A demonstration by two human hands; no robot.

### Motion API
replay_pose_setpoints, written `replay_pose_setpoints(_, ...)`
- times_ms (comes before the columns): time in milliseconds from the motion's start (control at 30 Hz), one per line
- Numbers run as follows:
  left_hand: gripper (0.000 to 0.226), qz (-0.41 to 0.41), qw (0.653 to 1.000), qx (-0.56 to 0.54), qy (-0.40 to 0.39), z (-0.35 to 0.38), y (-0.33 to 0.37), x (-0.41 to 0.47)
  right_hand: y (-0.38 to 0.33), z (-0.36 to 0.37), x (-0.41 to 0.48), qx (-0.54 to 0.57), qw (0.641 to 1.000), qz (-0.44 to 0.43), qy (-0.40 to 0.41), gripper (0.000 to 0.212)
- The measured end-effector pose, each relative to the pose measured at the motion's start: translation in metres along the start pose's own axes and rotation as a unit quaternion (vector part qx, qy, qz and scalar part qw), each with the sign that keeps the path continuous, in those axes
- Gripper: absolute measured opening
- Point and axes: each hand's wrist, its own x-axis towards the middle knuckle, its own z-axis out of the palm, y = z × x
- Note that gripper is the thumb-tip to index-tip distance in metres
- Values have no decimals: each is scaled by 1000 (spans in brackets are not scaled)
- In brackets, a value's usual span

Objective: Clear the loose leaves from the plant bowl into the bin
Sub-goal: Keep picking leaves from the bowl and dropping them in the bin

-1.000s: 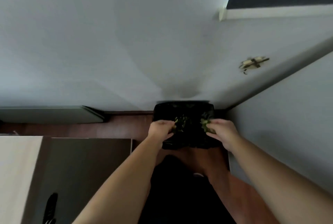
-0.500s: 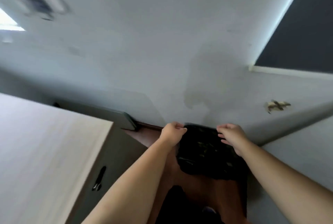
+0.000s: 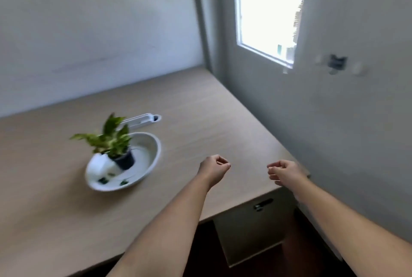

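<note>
On the left of the desk [image 3: 200, 120] sits the white bowl [image 3: 153, 154], with a small potted plant [image 3: 111, 140] leaning inside it. A few dark green loose leaves [image 3: 103, 180] lie on the near floor of the bowl, just in front of the pot. The picture is blurred, so their exact count is hard to tell. The bowl looks mostly bare otherwise, so the clearing seems well along but not finished: those last scraps need picking out and carrying off. The bin is not in view.

Further right, the left hand [image 3: 215, 166] hovers above the desk, well apart from the bowl, its fingers curled in against the palm with the thumb meeting the fingertips. Nothing shows inside it. The right hand [image 3: 284, 172] hangs near the desk's right edge, touching nothing, with fingers loosely bent and nothing in them. Neither hand reaches the leaves yet, and the left one is the nearer to them.
</note>
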Motion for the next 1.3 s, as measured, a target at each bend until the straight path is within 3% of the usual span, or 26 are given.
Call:
replay_pose_setpoints(267,6,-85,988,-30,129,-168,-136,-11,-83,209,-5,-73,983,-61,-159,20)
replay_pose_setpoints(433,6,-118,980,-6,161,-258,-205,6,-103,315,0,-97,976,-61,-187,13)
replay_pose_setpoints(567,7,-137,975,10,175,-306,-250,20,-105,379,8,-187,960,-89,-188,11)
replay_pose_setpoints(733,21,-138,967,100,188,-328,-278,51,-108,423,19,-332,902,-172,-215,20)
replay_pose_setpoints(867,45,-94,965,222,101,-323,-280,91,-99,449,41,-448,820,-209,-290,27)
replay_pose_setpoints(933,53,-58,943,325,30,-315,-280,108,-92,457,49,-475,787,-228,-320,36)
replay_pose_setpoints(1000,56,-25,899,437,-28,-311,-281,121,-89,465,56,-488,761,-240,-354,45)
replay_pose_setpoints(1067,51,-9,870,491,-46,-313,-283,129,-88,471,62,-512,723,-271,-377,49)
replay_pose_setpoints(1133,43,4,874,484,-42,-315,-284,133,-90,475,67,-541,680,-307,-388,48)
replay_pose_setpoints(1200,35,17,902,429,-40,-315,-288,137,-91,476,71,-558,648,-334,-397,44)
replay_pose_setpoints(1300,31,26,909,413,-52,-316,-294,142,-87,475,75,-547,642,-350,-407,35)
